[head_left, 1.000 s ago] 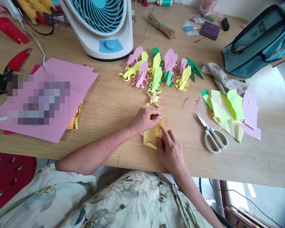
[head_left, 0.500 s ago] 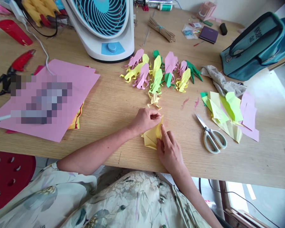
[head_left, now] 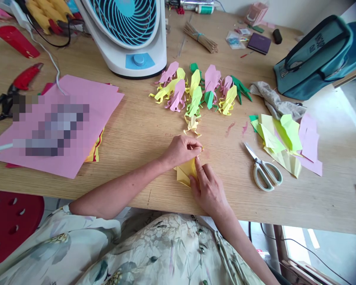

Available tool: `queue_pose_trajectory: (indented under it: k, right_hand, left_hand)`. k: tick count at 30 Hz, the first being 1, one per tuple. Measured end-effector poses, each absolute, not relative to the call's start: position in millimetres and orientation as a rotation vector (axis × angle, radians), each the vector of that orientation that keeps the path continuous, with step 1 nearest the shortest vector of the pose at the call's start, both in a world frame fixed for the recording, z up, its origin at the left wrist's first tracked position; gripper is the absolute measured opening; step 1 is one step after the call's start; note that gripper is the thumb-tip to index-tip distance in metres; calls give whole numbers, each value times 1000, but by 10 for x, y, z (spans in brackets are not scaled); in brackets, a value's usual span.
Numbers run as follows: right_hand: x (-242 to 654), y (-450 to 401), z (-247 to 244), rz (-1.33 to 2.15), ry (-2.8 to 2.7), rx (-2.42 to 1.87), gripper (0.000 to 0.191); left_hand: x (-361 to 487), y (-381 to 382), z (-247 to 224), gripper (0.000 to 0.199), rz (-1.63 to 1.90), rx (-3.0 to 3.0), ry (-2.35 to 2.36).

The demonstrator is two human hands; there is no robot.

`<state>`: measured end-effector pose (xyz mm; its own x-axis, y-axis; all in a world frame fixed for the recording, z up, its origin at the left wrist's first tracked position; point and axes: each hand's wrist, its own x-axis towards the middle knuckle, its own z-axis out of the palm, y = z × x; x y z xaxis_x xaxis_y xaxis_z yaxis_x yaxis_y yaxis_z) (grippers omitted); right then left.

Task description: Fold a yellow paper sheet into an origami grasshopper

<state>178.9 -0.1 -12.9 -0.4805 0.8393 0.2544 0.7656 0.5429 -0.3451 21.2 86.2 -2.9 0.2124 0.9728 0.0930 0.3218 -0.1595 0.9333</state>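
A partly folded sheet of yellow paper [head_left: 185,174] lies on the wooden table in front of me. My left hand [head_left: 182,150] pinches its far corner between thumb and fingertips. On the paper's right side, my right hand [head_left: 209,184] presses along the edge with the index finger stretched out and the thumb on the sheet. Just beyond my left hand sits a small pale yellow folded paper frog [head_left: 192,124]. Behind it stand several more folded paper figures [head_left: 196,99] in pink, yellow and green. Part of the yellow sheet is hidden under both hands.
White-handled scissors [head_left: 264,168] lie to the right, beside a pile of coloured paper pieces [head_left: 284,134]. At left are pink sheets [head_left: 103,107] under a blurred object, and red-handled pliers [head_left: 25,79]. A white fan [head_left: 136,61] and a teal bag [head_left: 311,59] stand farther back.
My right hand has shifted slightly left over the paper. The sheet's right edge has turned over to the left, so less of it shows. My left hand stays at the far corner.
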Motion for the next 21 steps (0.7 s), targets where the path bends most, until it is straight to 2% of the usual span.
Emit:
queue_pose_trajectory:
  k: [21]
  right_hand:
    - [1814, -19, -140, 248, -2337, -1262, 54]
  left_hand:
    - [204, 851, -68, 10, 1009, 1699, 1248]
